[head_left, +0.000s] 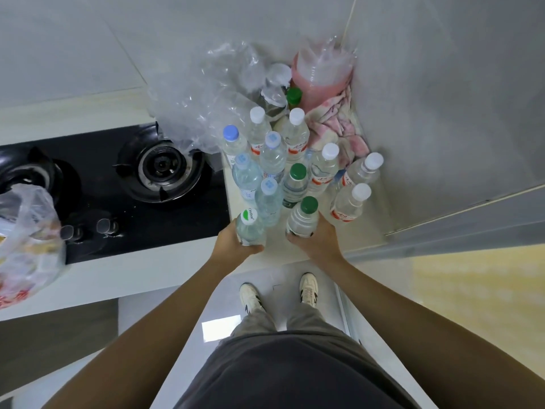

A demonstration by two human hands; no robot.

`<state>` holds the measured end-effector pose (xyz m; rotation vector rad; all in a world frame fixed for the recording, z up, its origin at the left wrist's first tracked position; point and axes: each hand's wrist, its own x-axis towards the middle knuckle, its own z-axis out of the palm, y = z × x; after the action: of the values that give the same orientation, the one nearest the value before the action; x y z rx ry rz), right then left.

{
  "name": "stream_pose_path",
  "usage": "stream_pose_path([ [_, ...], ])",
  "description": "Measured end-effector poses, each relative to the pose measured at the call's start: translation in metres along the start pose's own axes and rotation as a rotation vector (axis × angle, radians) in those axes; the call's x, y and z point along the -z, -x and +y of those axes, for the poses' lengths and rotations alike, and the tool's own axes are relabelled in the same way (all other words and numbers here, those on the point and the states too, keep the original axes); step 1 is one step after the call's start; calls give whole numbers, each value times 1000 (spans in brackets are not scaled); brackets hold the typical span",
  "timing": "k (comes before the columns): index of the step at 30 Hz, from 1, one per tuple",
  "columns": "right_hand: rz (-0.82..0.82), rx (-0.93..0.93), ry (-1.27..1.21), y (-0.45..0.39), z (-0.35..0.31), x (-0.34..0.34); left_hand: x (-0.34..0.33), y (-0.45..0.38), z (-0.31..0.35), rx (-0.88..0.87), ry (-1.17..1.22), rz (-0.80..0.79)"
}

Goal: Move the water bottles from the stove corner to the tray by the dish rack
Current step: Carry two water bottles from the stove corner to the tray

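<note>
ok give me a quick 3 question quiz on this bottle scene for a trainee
1. True or false: both hands grip a bottle.
2. What colour is the cap on the bottle in the right hand? A) blue B) dark green C) white
3. What lies to the left of the bottle cluster on the counter?

Key:
1. True: the left hand holds the white-and-green-capped bottle, the right holds the green-capped bottle.
2. B
3. The gas stove.
</note>
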<state>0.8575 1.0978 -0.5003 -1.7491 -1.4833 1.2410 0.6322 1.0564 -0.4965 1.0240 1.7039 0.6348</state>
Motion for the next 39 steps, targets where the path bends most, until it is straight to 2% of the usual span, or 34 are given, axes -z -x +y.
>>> stream_pose_path([
  [5, -61, 23, -47, 15, -14, 7, 12, 19, 7, 7, 106, -45],
  [8, -160, 25, -120, 21, -33, 9, 29, 32, 9, -12, 176, -65],
  [14, -410, 117, -245, 32, -94, 2, 70, 66, 19, -61, 314, 42],
  [18, -538, 173, -269, 38, -133, -17, 96, 100, 21, -92, 403, 204],
  [21, -716, 174, -269, 39, -156, -32, 106, 133, 19, -103, 499, 362],
  [27, -1023, 191, -292, 64, -195, -82, 105, 213, 7, -80, 746, 755],
  [31, -1195, 215, -280, 107, -212, -125, 102, 269, -7, -89, 944, 997],
  [39, -1412, 321, -140, 239, -231, -215, 108, 390, -77, -78, 1169, 1410],
])
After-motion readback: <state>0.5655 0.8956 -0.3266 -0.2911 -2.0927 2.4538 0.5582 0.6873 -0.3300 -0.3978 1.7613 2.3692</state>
